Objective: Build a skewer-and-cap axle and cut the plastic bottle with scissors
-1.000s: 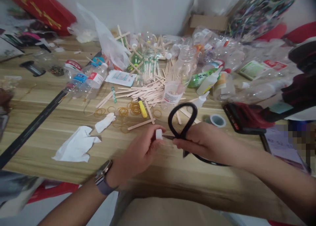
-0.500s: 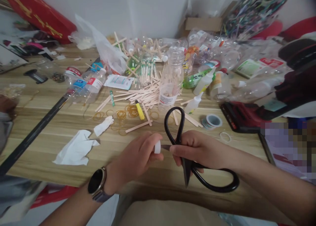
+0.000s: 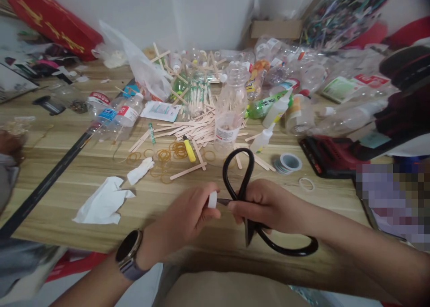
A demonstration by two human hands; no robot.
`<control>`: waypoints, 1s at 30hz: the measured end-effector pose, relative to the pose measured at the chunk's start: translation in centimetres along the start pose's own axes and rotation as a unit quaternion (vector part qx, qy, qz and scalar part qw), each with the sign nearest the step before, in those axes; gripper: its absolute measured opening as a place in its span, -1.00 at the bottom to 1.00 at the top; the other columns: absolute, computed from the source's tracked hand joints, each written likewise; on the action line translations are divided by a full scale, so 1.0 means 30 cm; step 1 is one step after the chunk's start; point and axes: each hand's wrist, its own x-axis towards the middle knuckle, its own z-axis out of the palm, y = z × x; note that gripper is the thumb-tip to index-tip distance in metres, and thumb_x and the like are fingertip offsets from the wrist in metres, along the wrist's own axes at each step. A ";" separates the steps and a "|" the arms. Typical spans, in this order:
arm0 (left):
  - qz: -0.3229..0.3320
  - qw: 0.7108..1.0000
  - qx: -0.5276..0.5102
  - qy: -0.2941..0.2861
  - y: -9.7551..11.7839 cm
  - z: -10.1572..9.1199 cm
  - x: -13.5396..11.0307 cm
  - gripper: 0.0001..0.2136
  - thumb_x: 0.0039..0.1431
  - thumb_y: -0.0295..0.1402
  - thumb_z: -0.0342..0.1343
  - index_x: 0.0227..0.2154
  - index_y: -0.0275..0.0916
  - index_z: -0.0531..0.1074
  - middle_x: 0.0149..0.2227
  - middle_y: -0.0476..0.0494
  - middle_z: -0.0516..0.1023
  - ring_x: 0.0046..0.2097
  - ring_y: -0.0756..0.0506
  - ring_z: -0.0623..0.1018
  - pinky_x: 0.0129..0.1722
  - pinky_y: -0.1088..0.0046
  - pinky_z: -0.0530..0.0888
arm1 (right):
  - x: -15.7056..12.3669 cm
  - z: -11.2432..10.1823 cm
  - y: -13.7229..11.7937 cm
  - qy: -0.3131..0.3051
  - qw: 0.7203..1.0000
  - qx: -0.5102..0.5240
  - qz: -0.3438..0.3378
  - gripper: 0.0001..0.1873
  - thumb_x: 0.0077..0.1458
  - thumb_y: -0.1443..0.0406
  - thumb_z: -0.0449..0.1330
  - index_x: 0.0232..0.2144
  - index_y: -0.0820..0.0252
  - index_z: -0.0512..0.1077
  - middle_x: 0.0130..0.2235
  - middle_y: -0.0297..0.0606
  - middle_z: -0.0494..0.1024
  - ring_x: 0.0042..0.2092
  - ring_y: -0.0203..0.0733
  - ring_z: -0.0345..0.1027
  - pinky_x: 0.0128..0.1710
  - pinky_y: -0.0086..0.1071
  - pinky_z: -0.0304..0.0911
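Between thumb and fingers, my left hand pinches a small white bottle cap above the front of the table. My right hand grips black-handled scissors around the pivot, with the blades spread apart. One blade points left at the cap, its tip at or very near the cap's face; I cannot tell whether it has gone in. The other blade points down. One handle loop rises above my right hand, and the second extends below it to the right.
Beyond my hands lie a yellow-handled tool, rubber bands and wooden sticks. A clear bottle, glue bottles and a tape roll stand nearby. Tissue lies left; a red-black power tool sits right.
The scissors have tilted slightly, their lower loop and downward blade shifting a little up and left. My left hand still holds the cap, nearly in the same place.
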 end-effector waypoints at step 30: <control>-0.084 0.808 -0.583 0.034 -0.005 0.036 0.002 -0.61 0.24 0.01 0.04 -0.21 -0.27 0.41 -0.51 -0.03 0.37 -0.47 0.00 0.32 -0.46 0.47 0.25 | -0.004 0.131 0.168 0.309 0.802 -0.507 -0.062 -0.39 0.05 0.58 -0.01 0.14 0.21 0.35 -0.08 -0.08 0.50 -0.24 -0.15 0.46 -0.43 -0.43 0.30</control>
